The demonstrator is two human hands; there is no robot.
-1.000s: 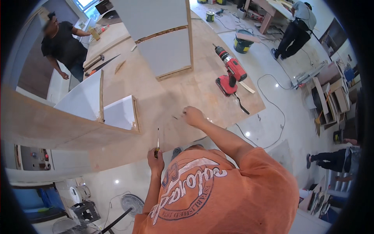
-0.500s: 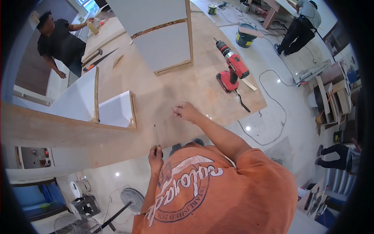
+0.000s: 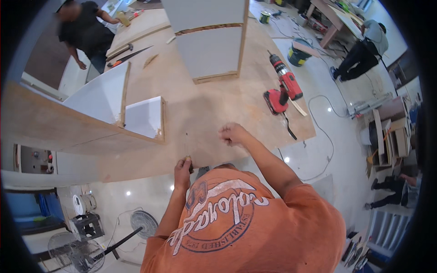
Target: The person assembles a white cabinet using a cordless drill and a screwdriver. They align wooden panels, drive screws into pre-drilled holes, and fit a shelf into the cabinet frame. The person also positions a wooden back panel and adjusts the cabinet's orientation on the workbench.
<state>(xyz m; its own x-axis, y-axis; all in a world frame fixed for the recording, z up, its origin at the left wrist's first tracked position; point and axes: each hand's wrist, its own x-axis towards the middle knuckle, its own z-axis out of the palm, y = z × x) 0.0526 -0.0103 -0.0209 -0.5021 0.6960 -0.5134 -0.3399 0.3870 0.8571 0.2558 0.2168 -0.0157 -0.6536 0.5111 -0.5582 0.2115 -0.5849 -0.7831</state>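
Note:
Near the table's front edge, my left hand is closed around the handle of what looks like a thin screwdriver. Its narrow shaft points away from me and is blurred, with a dark tip over the wooden table. To the right, my right hand is held over the table with the fingers curled together. Anything inside those fingers is too small to make out. Farther right, a red and black cordless drill stands on its battery, a black bent bar beside it.
A white panelled box stands ahead, and a white-lined wooden frame lies left. A hammer and handsaw rest at the far left near a person in black. Another person bends beyond a bucket. A cable crosses the floor.
The whole view has shifted, so the table and its things sit farther right in the picture. My left hand keeps the screwdriver; my right hand stays curled over the table.

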